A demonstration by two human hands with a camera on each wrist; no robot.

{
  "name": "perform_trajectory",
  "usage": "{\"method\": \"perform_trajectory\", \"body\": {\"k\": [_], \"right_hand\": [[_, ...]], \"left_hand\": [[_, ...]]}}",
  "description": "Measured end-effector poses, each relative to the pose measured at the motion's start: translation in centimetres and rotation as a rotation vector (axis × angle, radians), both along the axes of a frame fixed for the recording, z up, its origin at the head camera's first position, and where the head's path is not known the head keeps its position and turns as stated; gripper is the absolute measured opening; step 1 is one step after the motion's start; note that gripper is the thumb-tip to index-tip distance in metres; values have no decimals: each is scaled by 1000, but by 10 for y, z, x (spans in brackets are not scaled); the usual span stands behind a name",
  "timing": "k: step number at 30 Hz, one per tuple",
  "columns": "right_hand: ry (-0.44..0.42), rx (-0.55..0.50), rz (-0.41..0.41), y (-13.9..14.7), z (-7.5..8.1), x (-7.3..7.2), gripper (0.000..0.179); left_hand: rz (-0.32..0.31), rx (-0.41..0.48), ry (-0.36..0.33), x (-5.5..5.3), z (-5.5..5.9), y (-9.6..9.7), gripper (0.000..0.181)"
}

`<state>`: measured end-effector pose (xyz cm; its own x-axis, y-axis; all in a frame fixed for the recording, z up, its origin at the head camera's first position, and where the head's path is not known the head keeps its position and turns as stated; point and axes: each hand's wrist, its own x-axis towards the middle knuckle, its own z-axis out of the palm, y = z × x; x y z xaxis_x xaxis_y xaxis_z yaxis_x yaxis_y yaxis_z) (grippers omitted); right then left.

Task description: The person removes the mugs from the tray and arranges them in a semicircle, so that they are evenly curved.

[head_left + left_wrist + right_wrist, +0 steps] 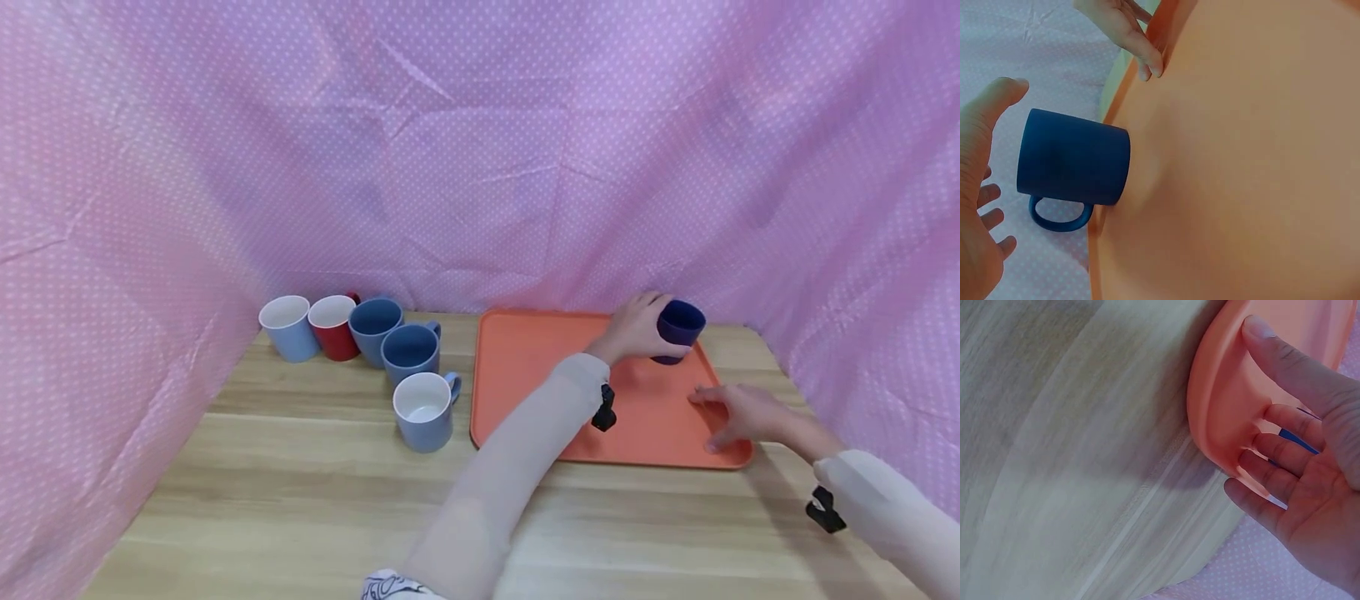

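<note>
A dark blue mug [681,323] stands upright on the orange tray [517,350], near its far right corner. My left hand [639,329] is around the near side of this mug in the head view. The left wrist view shows the thumb and fingers spread apart by the mug's rim, with a gap to the mug [1072,156] and its handle visible. At the tray's near right corner is my right hand [746,414], thumb and fingers extended over the rim. Whether its fingertips press on the tray is hard to tell.
Left of the tray, mugs stand in a curved row on the wooden table [300,492]: light blue [294,337], red [337,337], two blue ones [377,337] [412,358], and a grey-blue mug [425,425] nearest me. A pink dotted cloth [480,167] surrounds the table.
</note>
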<state>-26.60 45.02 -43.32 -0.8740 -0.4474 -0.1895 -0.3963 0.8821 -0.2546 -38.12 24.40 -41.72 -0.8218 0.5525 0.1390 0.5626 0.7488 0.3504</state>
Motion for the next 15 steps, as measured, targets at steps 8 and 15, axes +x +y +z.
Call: {"method": "perform_trajectory", "body": {"k": [8,15], "right_hand": [[-11,-7,-4,2,-5,-1,84],[-33,-3,-27,4,-6,-4,86]], "left_hand": [[9,4,-15,-9,0,11,96],[-25,38,-87,-17,4,13,93]]}}
